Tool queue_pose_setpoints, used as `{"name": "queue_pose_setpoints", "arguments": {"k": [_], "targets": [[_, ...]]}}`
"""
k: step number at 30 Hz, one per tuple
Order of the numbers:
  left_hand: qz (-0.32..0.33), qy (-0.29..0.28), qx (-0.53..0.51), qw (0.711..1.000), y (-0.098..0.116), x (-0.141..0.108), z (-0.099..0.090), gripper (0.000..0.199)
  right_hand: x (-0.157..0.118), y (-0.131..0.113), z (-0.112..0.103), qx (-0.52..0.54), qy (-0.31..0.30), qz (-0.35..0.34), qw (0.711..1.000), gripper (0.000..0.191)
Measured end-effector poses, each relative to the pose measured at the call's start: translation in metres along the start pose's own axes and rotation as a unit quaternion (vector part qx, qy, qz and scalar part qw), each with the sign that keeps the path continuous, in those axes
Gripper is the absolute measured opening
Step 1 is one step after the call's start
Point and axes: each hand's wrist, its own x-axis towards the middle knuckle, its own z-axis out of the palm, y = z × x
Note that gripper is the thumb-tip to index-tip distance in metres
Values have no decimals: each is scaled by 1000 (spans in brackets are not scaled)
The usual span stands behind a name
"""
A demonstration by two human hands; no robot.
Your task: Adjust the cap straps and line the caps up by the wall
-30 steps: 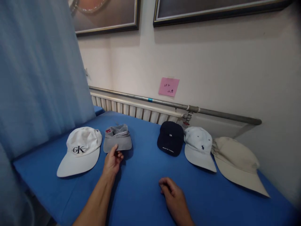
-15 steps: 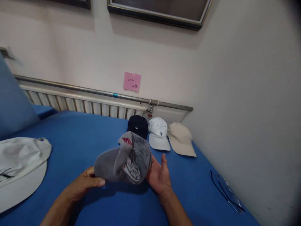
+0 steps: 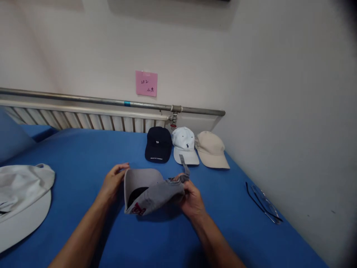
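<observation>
A grey baseball cap (image 3: pixel 161 193) is held between my hands above the blue surface, tipped so the underside of its brim shows. My left hand (image 3: pixel 113 182) is at the edge of the brim with bent fingers; its thumb is hard to make out. At the back opening, my right hand (image 3: pixel 192 199) is closed on the cap, and a loose strap (image 3: pixel 184 165) sticks up there. Behind the cap sit a black cap (image 3: pixel 158 145), a white cap (image 3: pixel 186 145) and a beige cap (image 3: pixel 212 150), side by side with brims facing me.
A large white cap (image 3: pixel 25 201) lies at the left on the blue-covered surface (image 3: pixel 83 156). Eyeglasses (image 3: pixel 263 203) rest near the right edge, by the wall. A radiator (image 3: pixel 106 121) and a metal pipe (image 3: pixel 97 100) run along the back, below a pink note (image 3: pixel 146 83).
The grey cap has turned over, from showing its crown to showing the brim's underside. My right hand has closed on its back edge. The view has tilted down.
</observation>
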Motion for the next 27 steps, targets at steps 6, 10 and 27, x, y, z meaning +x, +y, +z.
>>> {"name": "queue_pose_setpoints", "arguments": {"k": [6,10,27], "targets": [[37,-28,58,997,23,-2,22,23,-7,1,4,-27,-47,26,998,14],[32,-253,232,939,19,-34,24,30,-7,-2,-2,-110,-155,44,981,10],[-168,-580,221,766,8,-48,-6,37,-5,-25,-11,-326,-179,109,922,16]]}}
